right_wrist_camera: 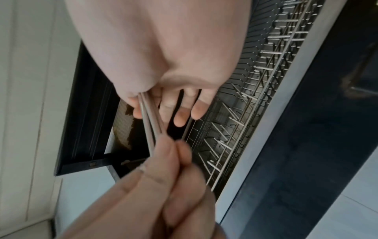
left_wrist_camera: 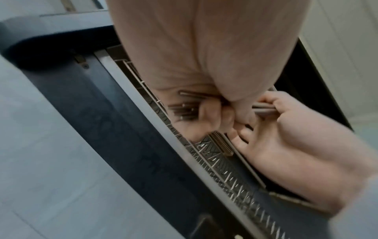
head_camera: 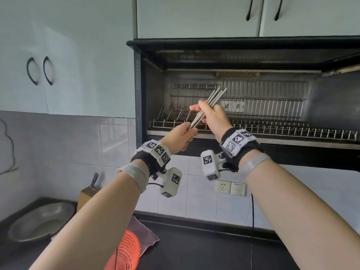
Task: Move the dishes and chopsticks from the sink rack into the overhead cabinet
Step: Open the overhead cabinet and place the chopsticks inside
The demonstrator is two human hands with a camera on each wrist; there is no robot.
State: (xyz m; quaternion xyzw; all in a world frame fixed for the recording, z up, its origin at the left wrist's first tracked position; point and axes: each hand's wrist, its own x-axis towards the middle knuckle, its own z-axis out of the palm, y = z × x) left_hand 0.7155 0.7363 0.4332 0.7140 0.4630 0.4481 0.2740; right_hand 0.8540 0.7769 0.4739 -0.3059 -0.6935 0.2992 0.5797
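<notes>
A bundle of several metal chopsticks (head_camera: 214, 98) slants up to the right in front of the open overhead cabinet (head_camera: 140, 90). My left hand (head_camera: 188, 131) grips the bundle's lower end, fingers curled round it. Just above, my right hand (head_camera: 202, 112) pinches the middle of the bundle. In the left wrist view the chopsticks (left_wrist_camera: 263, 108) run from my left hand (left_wrist_camera: 204, 113) into the right hand (left_wrist_camera: 286, 129). The right wrist view shows the chopsticks (right_wrist_camera: 149, 122) between my right fingers (right_wrist_camera: 180, 119) and the left hand (right_wrist_camera: 174, 169). Behind them lies the cabinet's wire rack (head_camera: 272, 131).
An orange colander (head_camera: 124, 250) on a cloth and a metal basin (head_camera: 39, 221) sit on the dark counter below. A knife block (head_camera: 87, 195) stands by the tiled wall, a wall socket (head_camera: 224, 187) to its right. White cupboard doors (head_camera: 194, 16) above the cabinet are closed.
</notes>
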